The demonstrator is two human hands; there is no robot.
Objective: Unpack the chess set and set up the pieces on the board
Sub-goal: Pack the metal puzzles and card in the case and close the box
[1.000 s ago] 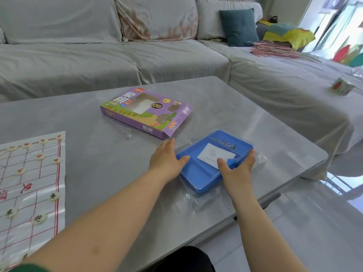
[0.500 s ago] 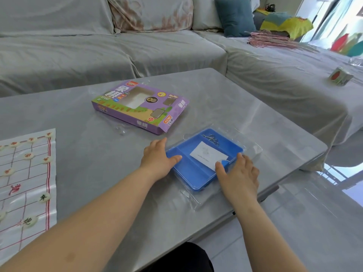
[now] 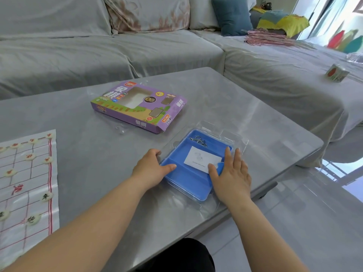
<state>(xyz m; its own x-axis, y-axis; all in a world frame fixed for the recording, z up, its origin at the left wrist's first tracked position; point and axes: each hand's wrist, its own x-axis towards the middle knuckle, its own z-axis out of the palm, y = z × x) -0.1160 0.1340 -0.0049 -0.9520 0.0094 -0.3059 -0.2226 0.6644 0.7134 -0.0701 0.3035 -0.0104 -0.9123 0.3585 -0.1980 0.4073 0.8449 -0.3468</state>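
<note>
A blue plastic tray (image 3: 188,179) under a clear cover lies near the table's right front edge, with a white card (image 3: 200,160) and small metal rings (image 3: 198,141) in it. My left hand (image 3: 151,169) holds the tray's left edge, thumb on its rim. My right hand (image 3: 231,173) lies flat on the tray's right side, fingers straight, thumb by the card. The purple chess box (image 3: 137,107) lies behind the tray. The white paper board (image 3: 25,183) with round pale pieces (image 3: 46,197) on it is at the far left.
The grey table (image 3: 245,118) ends just right of the tray and near me. A grey sofa (image 3: 137,52) wraps round the far and right sides, with a teal cushion (image 3: 230,15) and a small cube (image 3: 336,72) on it.
My right hand has flattened and slid forward along the tray's right side. The left hand stays at the left edge. The view has shifted slightly.
</note>
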